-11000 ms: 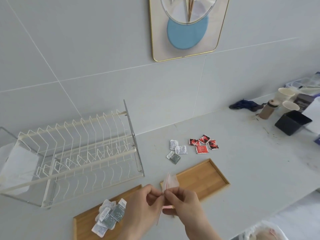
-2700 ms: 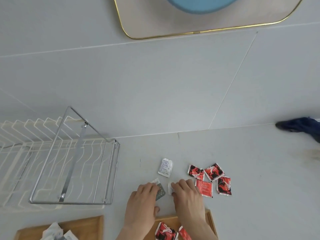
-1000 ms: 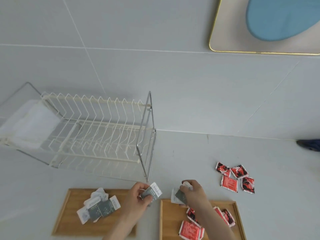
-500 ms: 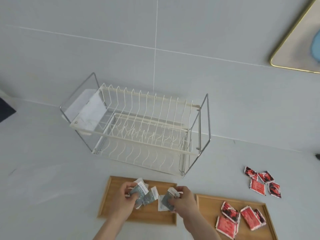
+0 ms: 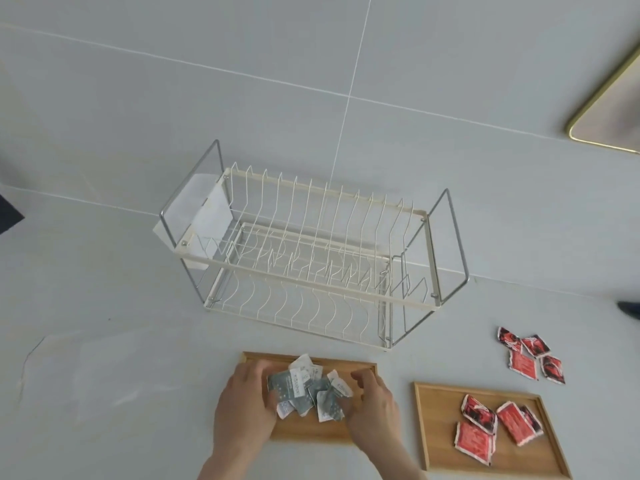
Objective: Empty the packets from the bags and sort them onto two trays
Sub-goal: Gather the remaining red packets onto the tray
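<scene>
A pile of grey-and-white packets (image 5: 307,389) lies on the left wooden tray (image 5: 311,360). My left hand (image 5: 244,405) rests at the pile's left edge, fingertips touching the packets. My right hand (image 5: 375,408) sits at the pile's right edge with its fingers loosely curled and apart. Neither hand lifts a packet. The right wooden tray (image 5: 437,445) holds several red packets (image 5: 493,424). More red packets (image 5: 530,356) lie loose on the counter beyond that tray.
A white wire dish rack (image 5: 311,265) stands on the counter just behind the left tray, against the tiled wall. A dark object (image 5: 630,308) shows at the right edge. A gold-rimmed frame (image 5: 602,126) hangs at the upper right.
Both hands carried grey-and-white packets from the counter over to the left tray and set them down on the pile. The view swung left, centring the dish rack.
</scene>
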Tool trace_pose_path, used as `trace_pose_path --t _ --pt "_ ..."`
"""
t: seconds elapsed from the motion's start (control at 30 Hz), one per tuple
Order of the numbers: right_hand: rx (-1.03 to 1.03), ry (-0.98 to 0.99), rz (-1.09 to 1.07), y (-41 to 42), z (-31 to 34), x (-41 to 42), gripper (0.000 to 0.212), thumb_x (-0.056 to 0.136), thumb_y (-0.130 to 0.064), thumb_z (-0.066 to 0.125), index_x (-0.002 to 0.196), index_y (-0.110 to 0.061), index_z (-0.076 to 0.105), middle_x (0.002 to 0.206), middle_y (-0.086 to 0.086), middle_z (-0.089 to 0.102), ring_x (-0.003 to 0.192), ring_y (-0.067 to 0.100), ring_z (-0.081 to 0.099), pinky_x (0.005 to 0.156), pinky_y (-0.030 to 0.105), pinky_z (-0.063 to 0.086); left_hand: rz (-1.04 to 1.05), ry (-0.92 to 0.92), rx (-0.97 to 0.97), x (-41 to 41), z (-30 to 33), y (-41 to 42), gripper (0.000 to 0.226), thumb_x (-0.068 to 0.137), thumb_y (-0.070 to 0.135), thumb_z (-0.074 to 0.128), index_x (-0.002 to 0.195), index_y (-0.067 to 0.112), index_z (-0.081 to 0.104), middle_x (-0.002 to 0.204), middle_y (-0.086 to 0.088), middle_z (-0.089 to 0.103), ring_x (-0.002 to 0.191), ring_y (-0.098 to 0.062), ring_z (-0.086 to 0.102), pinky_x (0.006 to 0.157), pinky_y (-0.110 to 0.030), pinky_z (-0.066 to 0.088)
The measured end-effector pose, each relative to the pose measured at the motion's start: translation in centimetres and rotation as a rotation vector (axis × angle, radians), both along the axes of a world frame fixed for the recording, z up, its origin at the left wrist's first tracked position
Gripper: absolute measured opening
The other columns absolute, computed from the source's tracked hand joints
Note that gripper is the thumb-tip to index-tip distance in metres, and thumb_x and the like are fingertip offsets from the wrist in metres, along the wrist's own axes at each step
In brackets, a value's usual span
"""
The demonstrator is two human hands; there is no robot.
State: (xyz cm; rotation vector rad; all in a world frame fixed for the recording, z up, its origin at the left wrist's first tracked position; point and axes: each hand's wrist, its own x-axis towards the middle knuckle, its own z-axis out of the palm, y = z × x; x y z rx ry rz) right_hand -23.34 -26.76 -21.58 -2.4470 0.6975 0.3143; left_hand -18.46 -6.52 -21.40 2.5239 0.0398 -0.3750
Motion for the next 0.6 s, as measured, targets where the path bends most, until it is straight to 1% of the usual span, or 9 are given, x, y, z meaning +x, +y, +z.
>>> trace_pose_path --t 0.07,0.13,0.2,0.27,0.33,0.4,0.47,0.5,0.6 --pt "-0.018 -0.028 -0.01 -0.3 0.2 -0.3 0.04 0.085 -0.034 0.066 0.123 -0.027 0.056 0.123 -0.006 0.062 0.101 0.019 0.066 0.082 0.033 0.05 -0.038 -0.056 -0.004 0.3 0.2 -0.3 0.037 0.088 0.029 0.066 0.122 0.035 0.056 0.122 0.011 0.057 0.112 -0.015 0.058 0.09 -0.031 0.049" --pt "-0.018 -0.056 -0.03 -0.9 0.5 -0.8 0.037 0.086 -0.032 0.064 0.123 -0.028 0.057 0.121 -0.007 0.062 0.099 0.018 0.066 0.082 0.033 0.051 -0.083 -0.089 -0.031 0.6 0.4 -1.0 0.036 0.089 0.027 0.064 0.122 0.037 0.055 0.119 0.015 0.058 0.111 -0.015 0.057 0.092 -0.031 0.049" --pt "-0.02 -0.082 -0.066 -1.9 0.9 -1.4 0.032 0.088 -0.031 0.062 0.119 -0.029 0.058 0.116 -0.01 0.062 0.097 0.015 0.065 0.077 0.03 0.05 -0.135 -0.112 -0.038 0.8 0.6 -2.2 0.035 0.089 0.028 0.063 0.12 0.04 0.053 0.118 0.018 0.057 0.109 -0.015 0.057 0.089 -0.031 0.05" --pt "-0.002 -0.102 -0.122 -3.4 1.1 -2.2 0.023 0.088 -0.034 0.063 0.111 -0.031 0.062 0.107 -0.015 0.065 0.09 0.01 0.065 0.074 0.028 0.052 -0.181 -0.111 -0.065 0.8 0.9 -3.8 0.032 0.09 0.03 0.063 0.119 0.04 0.053 0.117 0.02 0.057 0.106 -0.012 0.06 0.085 -0.031 0.051" --pt "0.031 -0.099 -0.181 -5.2 1.5 -3.1 0.014 0.087 -0.035 0.063 0.101 -0.033 0.064 0.095 -0.017 0.07 0.081 0.006 0.066 0.071 0.027 0.054 -0.249 -0.092 -0.124 0.4 1.2 -5.9 0.023 0.092 0.035 0.061 0.113 0.043 0.054 0.11 0.026 0.058 0.099 -0.003 0.063 0.082 -0.028 0.053" --pt "0.046 -0.105 -0.218 -7.3 1.9 -3.9 0.004 0.086 -0.034 0.063 0.089 -0.037 0.062 0.081 -0.017 0.071 0.073 0.006 0.067 0.069 0.028 0.053 -0.307 -0.055 -0.158 -0.2 1.6 -8.4 0.013 0.091 0.04 0.063 0.102 0.044 0.057 0.096 0.032 0.064 0.085 0.006 0.066 0.078 -0.021 0.053" --pt "0.048 -0.133 -0.238 -10.0 2.2 -4.7 0.012 0.083 -0.034 0.063 0.078 -0.041 0.055 0.069 -0.019 0.066 0.065 0.004 0.063 0.067 0.027 0.052 -0.356 -0.008 -0.192 -0.8 1.5 -11.5 0.011 0.088 0.039 0.067 0.092 0.045 0.059 0.082 0.027 0.07 0.079 0.009 0.066 0.071 -0.01 0.05" --pt "0.043 -0.155 -0.251 -11.6 2.2 -5.0 0.015 0.082 -0.034 0.064 0.076 -0.041 0.054 0.066 -0.019 0.065 0.062 0.001 0.06 0.065 0.025 0.051 -0.371 0.007 -0.203 -0.9 1.5 -13.2 0.01 0.086 0.039 0.069 0.09 0.043 0.061 0.08 0.026 0.071 0.08 0.01 0.066 0.069 -0.01 0.051" --pt "0.052 -0.191 -0.309 -17.0 2.2 -6.1 0.011 0.083 -0.028 0.067 0.079 -0.038 0.061 0.069 -0.018 0.07 0.061 -0.001 0.062 0.059 0.018 0.048 -0.42 0.064 -0.232 -1.3 1.6 -18.8 0.009 0.086 0.034 0.069 0.091 0.039 0.064 0.093 0.041 0.062 0.078 0.006 0.067 0.068 -0.019 0.056"
